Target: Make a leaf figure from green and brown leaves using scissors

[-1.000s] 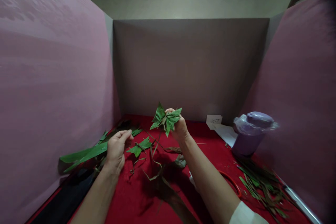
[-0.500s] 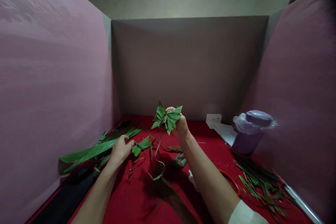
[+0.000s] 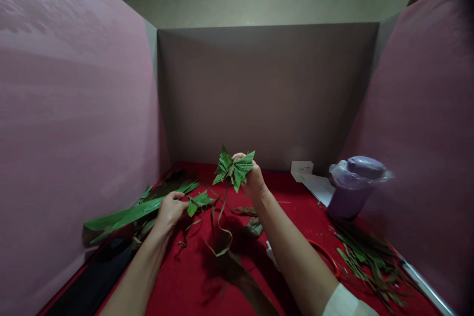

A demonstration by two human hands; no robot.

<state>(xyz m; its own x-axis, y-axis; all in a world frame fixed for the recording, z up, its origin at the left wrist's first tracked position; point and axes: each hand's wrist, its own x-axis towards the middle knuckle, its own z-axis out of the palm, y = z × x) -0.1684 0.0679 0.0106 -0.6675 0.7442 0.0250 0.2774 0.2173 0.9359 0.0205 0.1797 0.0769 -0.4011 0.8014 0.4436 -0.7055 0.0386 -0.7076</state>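
Note:
My right hand is closed around a butterfly-shaped piece of cut green leaves, raised above the table, with thin dry strips hanging under it. At the left, my left hand pinches the end of a smaller green leaf piece low over the red cloth. Long green leaf blades lie just beyond and left of this hand. Between my arms, dry brown leaf strips and a curled dry leaf rest on the cloth.
A purple container with plastic film on top stands at the right near white papers. Leaf scraps and a silver rod-like tool lie at the right edge. A red-orange loop shows beside my right forearm. Partitions enclose three sides.
The butterfly-shaped leaf piece has dropped slightly and shifted a little left with my right hand. The small leaf piece in my left hand has risen and turned a little.

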